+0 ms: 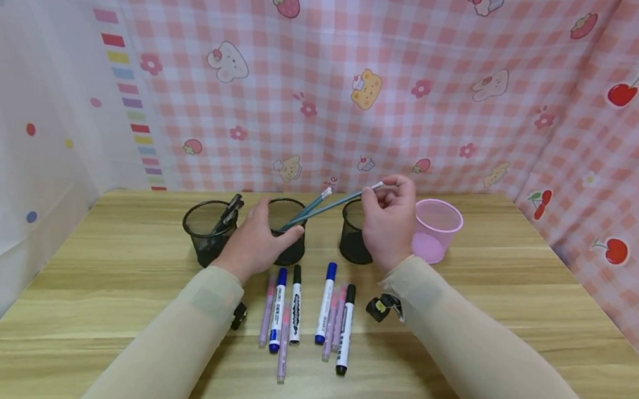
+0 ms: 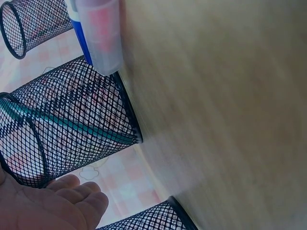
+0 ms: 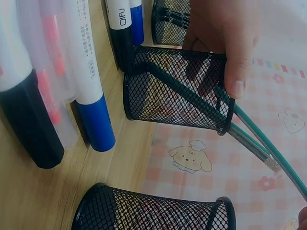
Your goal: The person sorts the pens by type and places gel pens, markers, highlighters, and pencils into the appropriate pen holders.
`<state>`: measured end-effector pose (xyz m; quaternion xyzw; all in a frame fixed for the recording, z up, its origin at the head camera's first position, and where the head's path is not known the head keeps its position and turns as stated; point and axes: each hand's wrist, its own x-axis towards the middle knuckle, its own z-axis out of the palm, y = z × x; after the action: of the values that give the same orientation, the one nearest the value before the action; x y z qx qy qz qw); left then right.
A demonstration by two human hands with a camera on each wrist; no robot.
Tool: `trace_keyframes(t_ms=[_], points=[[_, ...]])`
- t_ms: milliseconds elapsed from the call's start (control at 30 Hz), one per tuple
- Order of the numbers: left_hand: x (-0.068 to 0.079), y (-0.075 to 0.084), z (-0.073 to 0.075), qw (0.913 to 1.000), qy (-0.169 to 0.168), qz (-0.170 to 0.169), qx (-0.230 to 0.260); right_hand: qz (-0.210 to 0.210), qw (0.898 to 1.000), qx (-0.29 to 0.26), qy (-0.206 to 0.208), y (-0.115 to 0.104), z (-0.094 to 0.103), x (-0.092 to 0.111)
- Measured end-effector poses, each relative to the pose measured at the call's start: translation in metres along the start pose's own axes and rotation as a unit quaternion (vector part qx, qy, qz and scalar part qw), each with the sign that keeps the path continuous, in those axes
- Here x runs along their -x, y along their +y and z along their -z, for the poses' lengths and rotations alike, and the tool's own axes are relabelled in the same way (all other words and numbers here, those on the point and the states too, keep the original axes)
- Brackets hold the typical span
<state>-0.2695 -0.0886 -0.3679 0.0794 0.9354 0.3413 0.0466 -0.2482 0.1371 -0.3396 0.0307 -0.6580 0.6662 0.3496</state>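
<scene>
My left hand [image 1: 254,240] grips a black mesh pen cup [image 1: 295,252], its thumb at the near rim and its fingers on the far left side. Teal pencils [image 1: 316,201] lean out of that cup to the right, with white ends up. Between thumb and fingertips, my right hand [image 1: 391,222] pinches another teal pencil [image 1: 348,201] near its white end. This pencil slants down left, its lower end at the cup's mouth. In the right wrist view, the left thumb [image 3: 237,72] lies on the rim beside the pencils.
On the left stands a black mesh cup [image 1: 205,250] holding black pens [image 1: 229,212]. Right of the gripped cup are another black mesh cup [image 1: 353,247] and a pink one [image 1: 441,230]. Blue-capped markers [image 1: 327,303], black-capped markers [image 1: 345,330] and pale purple pens [image 1: 283,345] lie in front.
</scene>
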Motion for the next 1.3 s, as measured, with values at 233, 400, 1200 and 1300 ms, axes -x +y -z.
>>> trace_keyframes(t_ms=[233, 400, 1200, 1300], points=[[-0.001, -0.001, 0.0, 1.0, -0.004, 0.004, 0.002, -0.008, 0.999, 0.045, -0.018, 0.0, -0.003, 0.003], [-0.001, -0.001, 0.0, 1.0, -0.004, 0.003, 0.004, -0.017, 0.998, 0.058, -0.036, 0.002, -0.006, 0.004], [-0.001, 0.0, 0.001, 1.0, -0.004, 0.001, 0.007, -0.059, 0.982, 0.144, -0.108, 0.001, -0.023, 0.011], [-0.001, 0.0, 0.001, 1.0, -0.004, 0.001, 0.006, -0.061, 0.979, 0.158, -0.115, 0.001, -0.023, 0.012]])
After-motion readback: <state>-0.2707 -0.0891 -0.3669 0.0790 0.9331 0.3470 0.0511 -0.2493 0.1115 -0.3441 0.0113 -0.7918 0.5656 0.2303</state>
